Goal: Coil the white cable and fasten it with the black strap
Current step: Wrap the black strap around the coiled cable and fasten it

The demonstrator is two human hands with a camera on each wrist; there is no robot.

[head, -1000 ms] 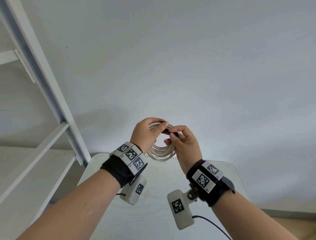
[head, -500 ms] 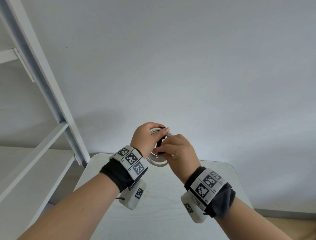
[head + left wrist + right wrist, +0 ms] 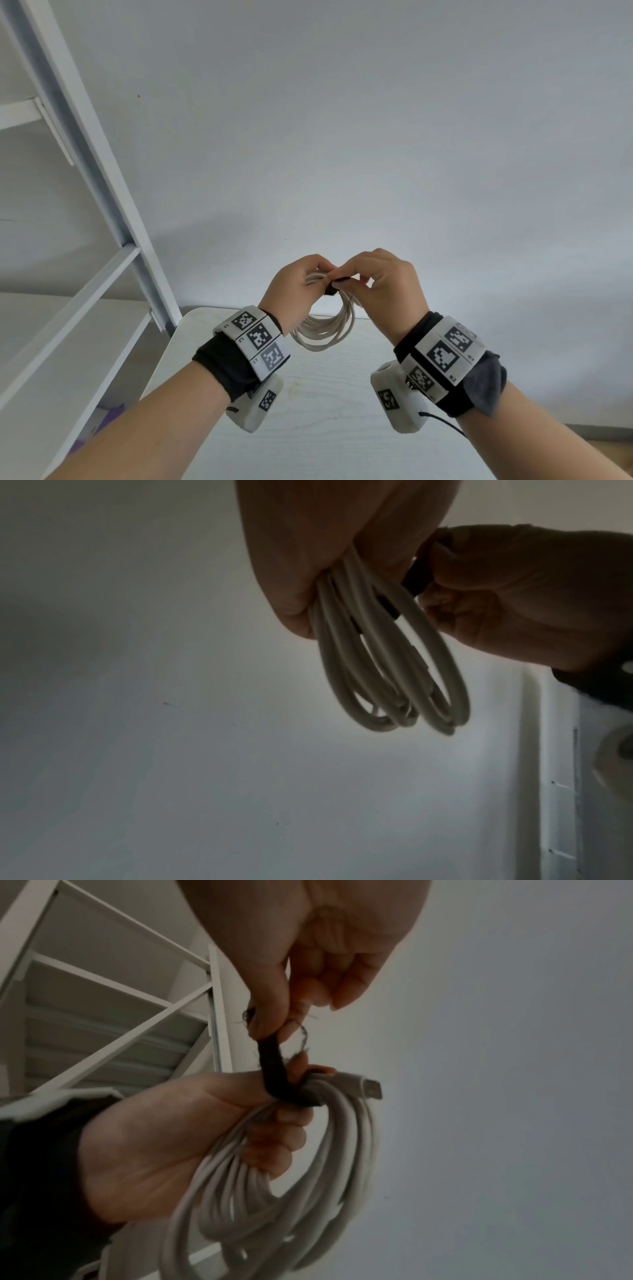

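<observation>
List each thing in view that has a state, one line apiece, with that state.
white cable: coiled in loops, held off the table, not yet fastened.
black strap: partly round the top of the coil, free end pulled up, not closed.
cable plug: sticks out free beside the strap.
left hand: grips the coil.
right hand: pinches the strap's free end.

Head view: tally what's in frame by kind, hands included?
Hands: 2, left hand gripping the coil, right hand pinching the strap
White coiled round cable: 1
Black fabric strap: 1
Marker-tagged wrist bands: 2, left, right
White wooden table: 1
White metal shelf frame: 1
Total: 8
</observation>
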